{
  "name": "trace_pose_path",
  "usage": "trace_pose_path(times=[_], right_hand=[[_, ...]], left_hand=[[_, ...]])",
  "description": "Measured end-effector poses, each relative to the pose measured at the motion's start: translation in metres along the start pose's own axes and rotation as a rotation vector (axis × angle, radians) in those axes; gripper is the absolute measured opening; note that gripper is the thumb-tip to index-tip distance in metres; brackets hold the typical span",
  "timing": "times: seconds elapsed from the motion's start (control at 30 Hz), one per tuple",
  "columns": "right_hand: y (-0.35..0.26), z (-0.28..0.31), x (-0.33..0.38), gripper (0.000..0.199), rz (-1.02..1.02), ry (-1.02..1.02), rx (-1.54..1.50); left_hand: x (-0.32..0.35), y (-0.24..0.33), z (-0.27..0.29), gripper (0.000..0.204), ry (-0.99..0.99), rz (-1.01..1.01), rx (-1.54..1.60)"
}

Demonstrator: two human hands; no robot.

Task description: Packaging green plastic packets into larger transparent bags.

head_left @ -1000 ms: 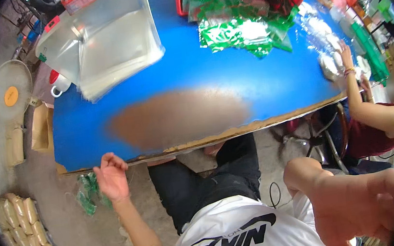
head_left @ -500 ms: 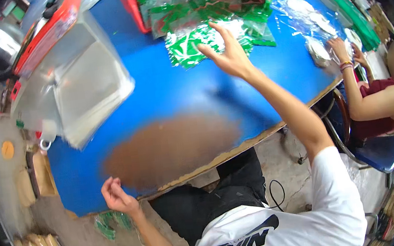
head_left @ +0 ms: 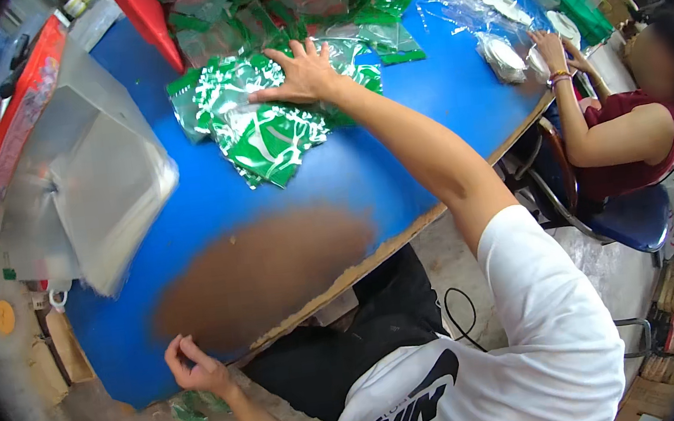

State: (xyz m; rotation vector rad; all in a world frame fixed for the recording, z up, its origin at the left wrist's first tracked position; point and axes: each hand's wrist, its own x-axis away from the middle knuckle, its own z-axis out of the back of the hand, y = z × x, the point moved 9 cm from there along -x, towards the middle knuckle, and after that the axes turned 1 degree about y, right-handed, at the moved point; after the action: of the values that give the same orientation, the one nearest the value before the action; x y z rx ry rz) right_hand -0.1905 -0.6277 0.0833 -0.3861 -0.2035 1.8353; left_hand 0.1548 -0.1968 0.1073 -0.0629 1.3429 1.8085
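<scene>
Across the blue table my right hand is stretched far out, palm down and fingers spread flat on a loose stack of green printed plastic bags; it presses on the top of the pile and grips nothing. Those bags lie fanned out on the blue surface just in front of a bigger heap of green and clear bags piled toward the far edge, with a red bin corner poking down beside them. Down at the near edge of the table my left hand hangs just below the rim, fingers loosely curled with thumb and forefinger close together; whether something small sits between them I cannot tell. Between my two hands the tabletop shows a big worn brown patch where the blue has rubbed off. To my left a stack of clear plastic trays sits on the table, tilted, with a red-edged crate behind it. Off to my right another person in a dark red top sits on a blue chair, their hands busy at a pile of clear packets on the far corner, well apart from my bags. My white shirt fills the bottom.
</scene>
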Motion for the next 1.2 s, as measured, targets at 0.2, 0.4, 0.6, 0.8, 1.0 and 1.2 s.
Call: trace_pose_path(times=[0.2, 0.4, 0.6, 0.8, 1.0, 1.2], right_hand=[[-0.037, -0.004, 0.05, 0.124, 0.148, -0.126, 0.01], [-0.091, 0.036, 0.106, 0.106, 0.351, 0.164, 0.047], [-0.164, 0.054, 0.275, 0.098, 0.468, 0.084, 0.044], [-0.156, 0.034, 0.346, 0.064, 0.736, 0.038, -0.199], [-0.133, 0.009, 0.348, 0.026, -0.44, -0.263, -1.671], [-0.181, 0.021, 0.333, 0.032, 0.065, -0.371, -0.906]], left_hand=[[-0.001, 0.003, -0.01, 0.012, -0.002, -0.061, 0.116], [0.0, 0.009, -0.005, 0.015, 0.004, 0.022, 0.181], [0.089, 0.02, -0.013, 0.015, -0.177, 0.334, 0.507], [0.146, 0.037, -0.036, 0.013, -0.502, 0.481, 0.569], [0.188, 0.071, -0.076, 0.025, -1.016, 0.778, 0.667], [0.155, 0.044, -0.057, 0.021, -0.327, 0.966, 1.144]])
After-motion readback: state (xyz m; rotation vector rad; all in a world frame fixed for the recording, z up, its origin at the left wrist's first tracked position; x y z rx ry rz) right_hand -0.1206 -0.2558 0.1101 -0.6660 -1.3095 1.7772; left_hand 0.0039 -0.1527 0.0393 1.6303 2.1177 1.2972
